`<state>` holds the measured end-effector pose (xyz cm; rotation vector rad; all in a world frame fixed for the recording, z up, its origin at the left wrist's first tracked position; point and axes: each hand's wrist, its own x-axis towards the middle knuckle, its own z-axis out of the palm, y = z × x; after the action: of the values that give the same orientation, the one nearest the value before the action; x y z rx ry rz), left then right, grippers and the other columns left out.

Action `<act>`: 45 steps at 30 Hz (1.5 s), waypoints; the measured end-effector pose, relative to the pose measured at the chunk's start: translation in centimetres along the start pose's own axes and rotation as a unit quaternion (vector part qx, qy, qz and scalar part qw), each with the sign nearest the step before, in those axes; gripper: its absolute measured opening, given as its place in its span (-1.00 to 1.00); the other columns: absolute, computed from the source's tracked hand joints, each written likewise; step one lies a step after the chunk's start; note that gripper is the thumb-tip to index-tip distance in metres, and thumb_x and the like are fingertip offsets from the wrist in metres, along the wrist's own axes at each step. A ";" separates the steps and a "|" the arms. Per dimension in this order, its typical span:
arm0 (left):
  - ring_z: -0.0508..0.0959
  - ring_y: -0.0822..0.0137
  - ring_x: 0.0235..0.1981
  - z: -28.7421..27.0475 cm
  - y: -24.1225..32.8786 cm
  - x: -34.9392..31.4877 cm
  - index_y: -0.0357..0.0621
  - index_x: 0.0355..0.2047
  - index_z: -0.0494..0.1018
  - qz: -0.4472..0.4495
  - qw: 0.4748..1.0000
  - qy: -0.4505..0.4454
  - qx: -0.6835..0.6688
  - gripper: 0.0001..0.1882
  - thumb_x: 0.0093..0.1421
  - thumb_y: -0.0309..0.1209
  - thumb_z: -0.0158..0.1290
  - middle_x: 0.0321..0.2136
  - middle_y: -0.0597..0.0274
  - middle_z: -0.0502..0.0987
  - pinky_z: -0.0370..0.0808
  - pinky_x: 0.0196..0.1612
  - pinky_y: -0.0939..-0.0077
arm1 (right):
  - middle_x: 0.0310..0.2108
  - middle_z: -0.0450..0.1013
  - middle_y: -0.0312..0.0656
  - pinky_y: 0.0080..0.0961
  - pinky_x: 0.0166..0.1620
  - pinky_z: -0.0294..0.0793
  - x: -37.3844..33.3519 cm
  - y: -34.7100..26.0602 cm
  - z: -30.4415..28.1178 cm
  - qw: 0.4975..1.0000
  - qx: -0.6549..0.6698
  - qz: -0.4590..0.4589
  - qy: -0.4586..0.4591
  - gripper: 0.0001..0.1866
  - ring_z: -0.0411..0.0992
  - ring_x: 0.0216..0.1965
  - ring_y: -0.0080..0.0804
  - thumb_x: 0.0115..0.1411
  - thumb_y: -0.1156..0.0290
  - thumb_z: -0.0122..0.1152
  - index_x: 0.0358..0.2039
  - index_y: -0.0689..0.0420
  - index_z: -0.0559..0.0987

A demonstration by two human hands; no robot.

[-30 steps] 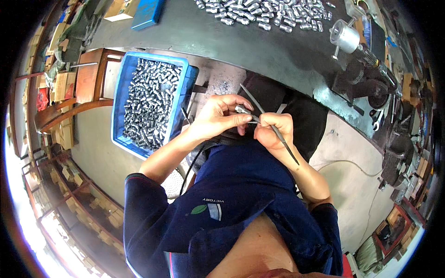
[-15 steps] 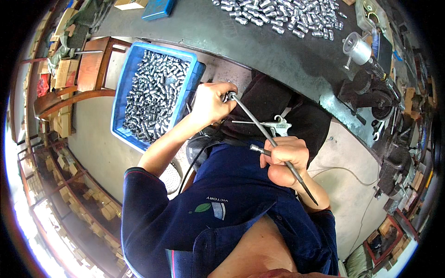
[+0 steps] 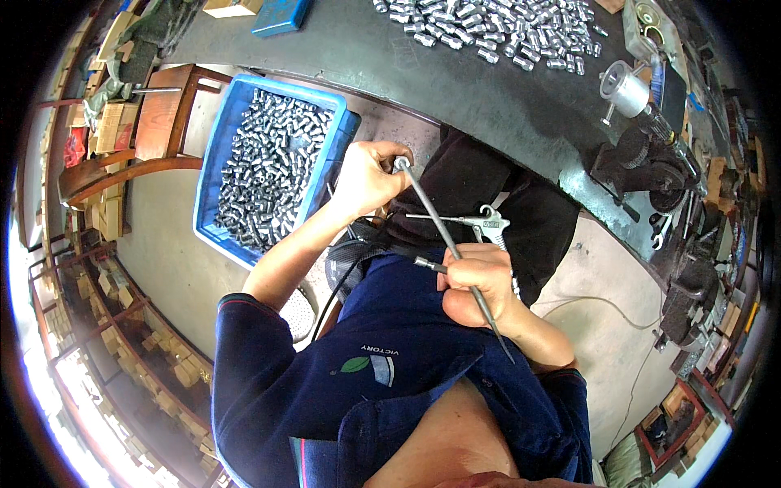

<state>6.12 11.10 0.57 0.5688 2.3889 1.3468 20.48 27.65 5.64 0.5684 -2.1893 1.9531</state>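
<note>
My left hand (image 3: pixel 364 180) is closed around a small metal fitting (image 3: pixel 401 163), mostly hidden by the fingers, beside the blue bin. A long, thin grey rod (image 3: pixel 435 213), pointed at its lower end, has its upper end at that fitting; whether it is inside cannot be made out. My right hand (image 3: pixel 480 285) wraps round the lower part of this rod. From the same fist sticks a second, shorter dark tool (image 3: pixel 429 264) with a silver tip. Behind the right hand, a silver air blow gun (image 3: pixel 486 221) lies across my dark trousers.
Left of my lap, a blue bin (image 3: pixel 210 175) holds many metal fittings (image 3: pixel 272 171). More silver fittings (image 3: pixel 496 28) are heaped on the dark workbench (image 3: pixel 350 61) ahead. A clamped device with a silver cup (image 3: pixel 626 88) stands at the bench's right. A wooden chair (image 3: pixel 163 122) is far left.
My right hand has moved left, swinging the rod's lower end left and making the rod steeper. The shorter tool moved along with it. My left hand stays nearly in place.
</note>
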 end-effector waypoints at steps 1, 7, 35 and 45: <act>0.41 0.40 -0.75 0.0 0.1 0.1 -0.22 -0.48 0.54 -0.009 1.000 0.000 0.001 -0.80 -0.22 -0.50 0.13 -0.78 0.12 0.40 0.34 -0.62 0.51 | -0.82 0.25 -0.17 -0.56 -0.70 0.26 -0.2 0.2 0.2 1.000 0.011 0.009 0.000 -0.72 0.32 -0.79 -0.37 -0.23 0.59 0.06 -0.84 0.17 0.13; 0.50 0.15 -0.65 0.0 0.5 0.0 -0.21 -0.52 0.51 0.188 0.973 0.043 0.123 -0.80 -0.28 -0.54 0.11 -0.68 0.10 0.47 0.42 -0.56 0.44 | -0.83 0.20 -0.21 -0.55 -0.71 0.33 -0.5 1.1 -0.1 0.996 0.050 0.049 0.056 -0.75 0.29 -0.80 -0.43 -0.24 0.64 -0.05 -0.84 0.17 0.10; 0.49 0.13 -0.65 0.8 3.8 -0.3 -0.20 -0.26 0.44 0.329 0.906 -0.094 0.248 -0.55 -0.29 -0.51 0.14 -0.69 0.17 0.45 0.40 -0.55 0.32 | -0.77 0.19 -0.28 -0.53 -0.59 0.37 0.1 4.4 -0.3 0.963 0.188 0.146 0.127 -0.61 0.26 -0.71 -0.57 -0.05 0.39 0.17 -0.81 0.20 0.18; 0.54 0.15 -0.63 -0.9 -0.1 2.6 -0.15 -0.36 0.53 0.275 0.921 0.039 0.274 -0.78 -0.09 -0.42 0.13 -0.65 0.10 0.51 0.45 -0.54 0.35 | -0.82 0.19 -0.17 -0.51 -0.68 0.29 -0.6 0.3 -2.5 0.957 0.196 0.152 0.153 -0.60 0.25 -0.78 -0.44 -0.05 0.66 0.00 -0.85 0.15 0.05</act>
<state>3.40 11.69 0.68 1.4518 2.7973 0.8527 20.63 30.19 5.50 -0.0445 -1.7932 2.4587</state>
